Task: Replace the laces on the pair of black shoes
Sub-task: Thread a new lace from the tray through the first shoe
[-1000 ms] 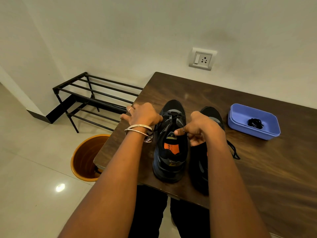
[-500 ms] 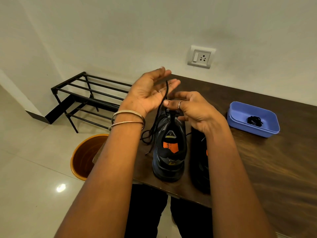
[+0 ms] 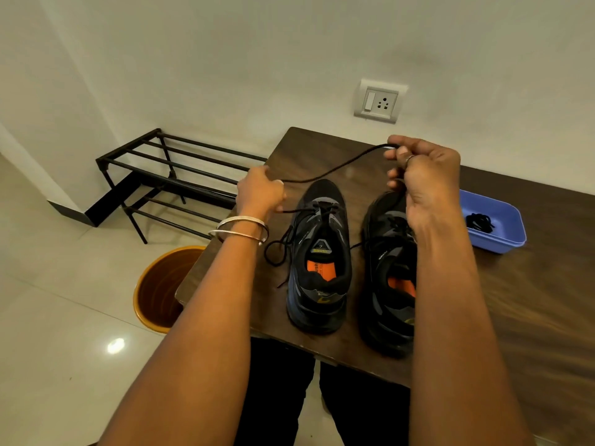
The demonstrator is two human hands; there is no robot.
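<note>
Two black shoes with orange insoles stand side by side on the dark wooden table (image 3: 531, 317), toes pointing away from me: the left shoe (image 3: 320, 259) and the right shoe (image 3: 386, 284). A black lace (image 3: 338, 167) stretches in the air between my hands. My left hand (image 3: 259, 194) grips one part of it above the table's left edge. My right hand (image 3: 425, 178) pinches the other part above the right shoe's toe. More of the lace hangs in a loop (image 3: 278, 249) beside the left shoe, still threaded at its lowest eyelets.
A blue plastic tray (image 3: 502, 233) with a bundled black lace (image 3: 481, 222) sits on the table to the right. An orange bucket (image 3: 161, 291) stands on the floor left of the table. A black metal rack (image 3: 167, 178) runs along the wall. A wall socket (image 3: 380, 101) is above the table.
My hands have come apart from above the left shoe, the left moving left and the right moving right, and the lace has been pulled out into a long span between them.
</note>
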